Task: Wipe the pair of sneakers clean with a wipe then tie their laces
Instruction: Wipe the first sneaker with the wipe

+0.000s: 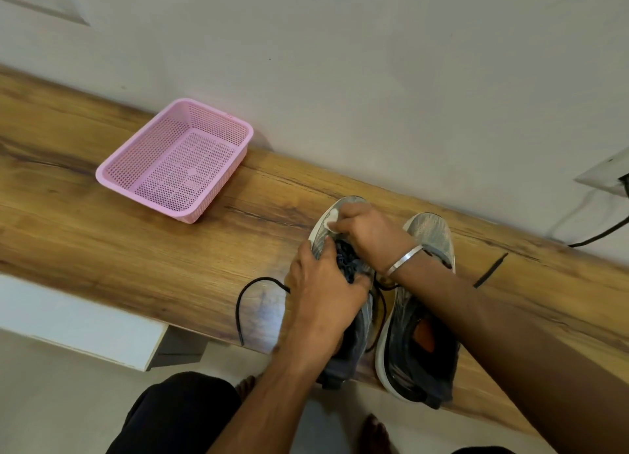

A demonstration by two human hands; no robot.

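Left hand [323, 293] held the left sneaker [343, 249], right hand [364, 232] pinched maybe a white wipe [331, 223] on its toe, other sneaker [420, 317] beside it, pink basket [136, 157] away

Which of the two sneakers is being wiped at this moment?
The left sneaker, nearer the pink basket: both hands are on it; the right sneaker is untouched.

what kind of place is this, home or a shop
Most likely a home, though that is a guess. A wooden shelf runs along a plain painted wall, a wall socket has a cable plugged in, a pink basket sits on the shelf, and the person stands barefoot on a tiled floor.
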